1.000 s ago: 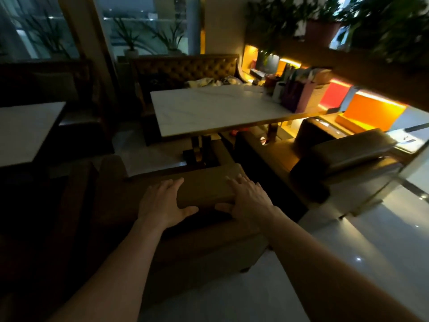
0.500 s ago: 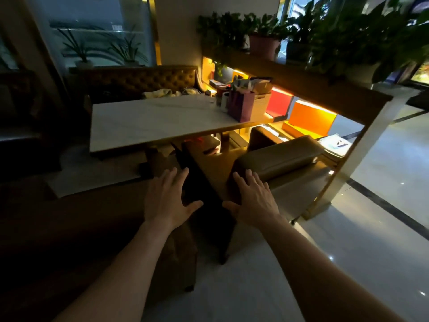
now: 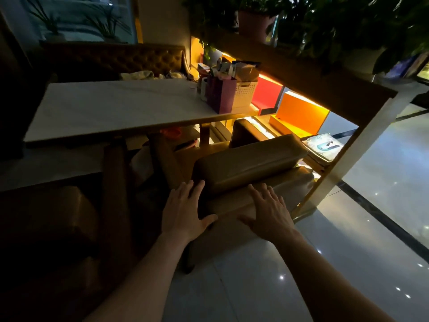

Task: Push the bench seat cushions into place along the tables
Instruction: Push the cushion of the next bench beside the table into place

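Both hands are laid flat and spread on the tan bench seat at the near right corner of the tabletop [image 3: 111,108]: the left hand [image 3: 183,210] has straight fingers reaching the near left end of the upper cushion [image 3: 250,163], its thumb stretched toward the lower cushion [image 3: 234,201], and the right hand [image 3: 269,212] presses open-palmed on the top of that lower cushion, gripping nothing. The upper cushion lies askew on the lower one, turned at an angle to the tabletop's near edge and jutting toward the shelf [image 3: 320,156] that holds a magazine, so this seat looks not yet seated; I judge the push here is just being set up. Beyond it another dark cushion [image 3: 243,131] sits closer under the tabletop's right edge, whether squared or not I cannot tell in the dim light. To the left, a darker bench section [image 3: 46,217] stands near the tabletop's near left corner, too shadowed to judge its alignment. What remains, as I read it, is sliding the two stacked cushions in parallel with the tabletop.
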